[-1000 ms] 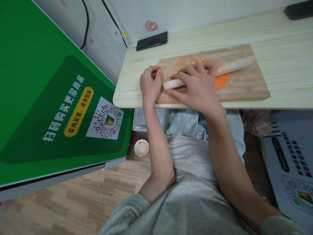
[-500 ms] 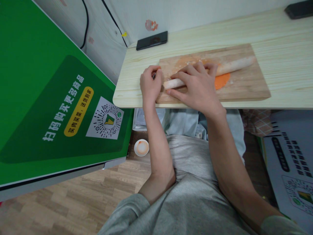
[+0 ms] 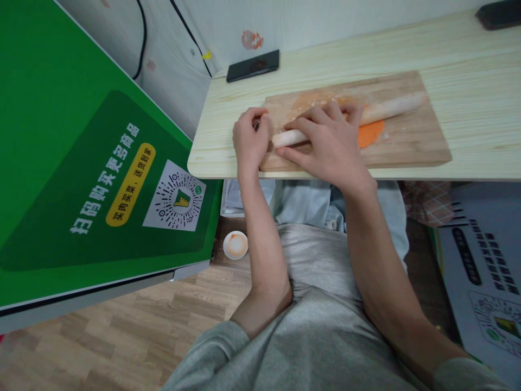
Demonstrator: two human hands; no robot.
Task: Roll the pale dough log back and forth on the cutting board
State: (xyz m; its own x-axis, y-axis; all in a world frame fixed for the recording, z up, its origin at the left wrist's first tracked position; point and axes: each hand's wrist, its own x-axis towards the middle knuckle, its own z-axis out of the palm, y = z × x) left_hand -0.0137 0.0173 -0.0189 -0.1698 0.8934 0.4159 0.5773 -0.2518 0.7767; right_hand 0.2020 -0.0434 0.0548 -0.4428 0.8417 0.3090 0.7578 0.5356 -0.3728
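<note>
My right hand (image 3: 331,141) lies over a pale wooden rolling pin (image 3: 393,107), fingers and thumb around its left part. Under the pin, a flat orange sheet of dough (image 3: 371,134) shows on the near side, with orange stains and white crumbs or flour beyond it. The pin lies slantwise on a wooden cutting board (image 3: 419,144). My left hand (image 3: 251,140) is closed at the board's left edge, its fingers curled and the thumb overlapping the edge. A small dark shiny spot between thumb and finger is too hidden to name.
The board sits at the front edge of a light wood table (image 3: 484,98). A black phone (image 3: 253,65) lies by the wall, and another dark object (image 3: 499,14) at the far right. A green panel (image 3: 52,163) stands left. Below is a small white dish (image 3: 235,245).
</note>
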